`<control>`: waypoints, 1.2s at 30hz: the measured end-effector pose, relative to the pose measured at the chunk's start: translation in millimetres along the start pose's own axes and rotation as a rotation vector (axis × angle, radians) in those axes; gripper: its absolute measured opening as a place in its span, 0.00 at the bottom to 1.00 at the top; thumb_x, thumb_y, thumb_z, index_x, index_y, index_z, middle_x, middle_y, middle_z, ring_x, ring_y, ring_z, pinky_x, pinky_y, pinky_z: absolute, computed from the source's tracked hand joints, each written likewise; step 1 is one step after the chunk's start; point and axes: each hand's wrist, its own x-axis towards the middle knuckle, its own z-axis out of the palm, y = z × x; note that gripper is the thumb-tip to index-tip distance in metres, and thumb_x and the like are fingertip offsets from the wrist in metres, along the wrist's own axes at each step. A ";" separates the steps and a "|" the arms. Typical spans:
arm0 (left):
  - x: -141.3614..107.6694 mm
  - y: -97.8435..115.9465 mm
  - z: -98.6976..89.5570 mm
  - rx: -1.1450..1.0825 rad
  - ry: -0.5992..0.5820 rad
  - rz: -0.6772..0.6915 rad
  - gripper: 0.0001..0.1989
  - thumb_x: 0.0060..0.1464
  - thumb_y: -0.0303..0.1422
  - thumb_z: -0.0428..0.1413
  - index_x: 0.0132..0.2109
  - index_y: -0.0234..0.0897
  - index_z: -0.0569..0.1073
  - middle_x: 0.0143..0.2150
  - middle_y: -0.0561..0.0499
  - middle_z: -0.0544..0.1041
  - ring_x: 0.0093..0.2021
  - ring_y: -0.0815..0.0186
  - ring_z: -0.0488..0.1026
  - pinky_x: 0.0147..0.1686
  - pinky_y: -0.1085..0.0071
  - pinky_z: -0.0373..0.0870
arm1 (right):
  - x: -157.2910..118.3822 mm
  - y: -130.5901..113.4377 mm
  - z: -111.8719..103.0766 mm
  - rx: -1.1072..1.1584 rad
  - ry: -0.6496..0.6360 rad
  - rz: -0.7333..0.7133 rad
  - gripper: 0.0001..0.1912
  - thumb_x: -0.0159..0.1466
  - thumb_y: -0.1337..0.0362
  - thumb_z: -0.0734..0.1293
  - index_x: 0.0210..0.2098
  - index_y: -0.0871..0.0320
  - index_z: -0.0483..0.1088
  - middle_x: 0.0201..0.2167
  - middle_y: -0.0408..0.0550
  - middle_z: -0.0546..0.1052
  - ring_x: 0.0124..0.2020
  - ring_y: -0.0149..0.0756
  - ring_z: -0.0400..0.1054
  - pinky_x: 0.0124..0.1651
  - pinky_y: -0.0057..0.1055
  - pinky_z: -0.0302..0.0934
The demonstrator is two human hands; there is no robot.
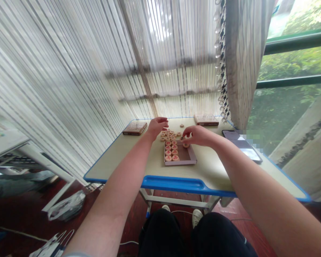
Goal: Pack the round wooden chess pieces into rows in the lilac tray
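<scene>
A shallow open box (187, 162) sits on the desk with several round xiangqi pieces (174, 147) marked in red, set in two columns along its left side. Another xiangqi piece (186, 145) lies at the box's far right corner. My right hand (194, 134) is closed, its thumb and fingertips pinching a dark-marked xiangqi piece (182, 138) over the far side of the box. Behind the box is a loose pile of xiangqi pieces (168, 134). My left hand (158, 125) hovers at the pile's left, fingers apart and holding nothing that I can see.
A flat patterned box (135, 128) lies at the desk's far left, and a similar box (206, 120) at the far right. One stray piece (182, 125) rests behind the pile. A phone (240, 146) lies on the right. String curtains (176, 71) hang behind the desk.
</scene>
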 end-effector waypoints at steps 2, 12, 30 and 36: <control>3.3 -2.1 -2.4 0.031 0.062 0.008 0.14 0.46 0.28 0.56 0.43 0.31 0.71 0.41 0.45 0.75 0.33 0.70 0.74 0.34 0.70 0.72 | -6.4 -4.7 -4.4 -0.024 -0.142 -0.001 0.14 0.49 0.58 0.69 0.35 0.55 0.74 0.33 0.46 0.75 0.31 0.34 0.66 0.31 0.28 0.56; 11.6 -19.9 -5.6 0.465 0.040 0.184 0.14 0.45 0.33 0.56 0.40 0.32 0.74 0.39 0.45 0.77 0.39 0.66 0.73 0.43 0.69 0.68 | -14.2 -4.9 1.9 -0.085 -0.293 -0.036 0.15 0.47 0.57 0.69 0.34 0.53 0.73 0.31 0.46 0.75 0.29 0.36 0.67 0.30 0.29 0.58; 8.5 -18.5 -6.4 0.710 0.040 0.266 0.14 0.47 0.36 0.55 0.40 0.33 0.75 0.40 0.46 0.77 0.41 0.64 0.73 0.43 0.69 0.68 | -11.6 -3.9 2.2 -0.112 -0.318 -0.056 0.15 0.48 0.58 0.67 0.35 0.52 0.75 0.29 0.44 0.75 0.28 0.33 0.66 0.28 0.27 0.54; 6.7 -16.8 -5.4 0.709 0.016 0.308 0.16 0.49 0.41 0.53 0.39 0.34 0.76 0.39 0.46 0.78 0.40 0.64 0.73 0.43 0.69 0.67 | -15.0 -11.1 -1.7 -0.100 -0.363 -0.063 0.13 0.49 0.62 0.66 0.34 0.53 0.75 0.27 0.43 0.74 0.25 0.31 0.64 0.27 0.26 0.53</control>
